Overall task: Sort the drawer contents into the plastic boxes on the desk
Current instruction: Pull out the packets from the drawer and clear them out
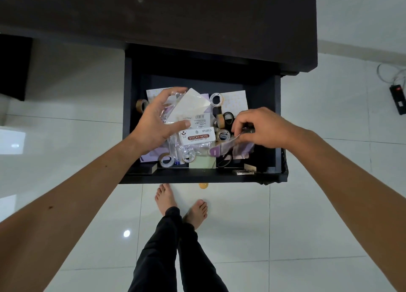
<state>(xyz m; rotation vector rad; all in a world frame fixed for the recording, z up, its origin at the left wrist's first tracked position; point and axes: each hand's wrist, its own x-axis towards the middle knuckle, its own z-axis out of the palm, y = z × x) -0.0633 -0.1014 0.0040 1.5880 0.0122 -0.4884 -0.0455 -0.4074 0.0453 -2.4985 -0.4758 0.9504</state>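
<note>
Both forearms are bare, with no sleeve, watch, band or ring in sight; they enter from the lower left and lower right corners of the frame; the left hand [157, 119] and the right hand [261, 128] are ungloved, nails short and unpainted; a small dark mark shows on the left forearm near the lower left of the frame, and a smaller speck further up it; at the bottom centre, the legs wear black trousers [175, 254], close-fitting, cuffs ending at the ankle; the feet [165, 196] are bare, without socks or shoes.
</note>
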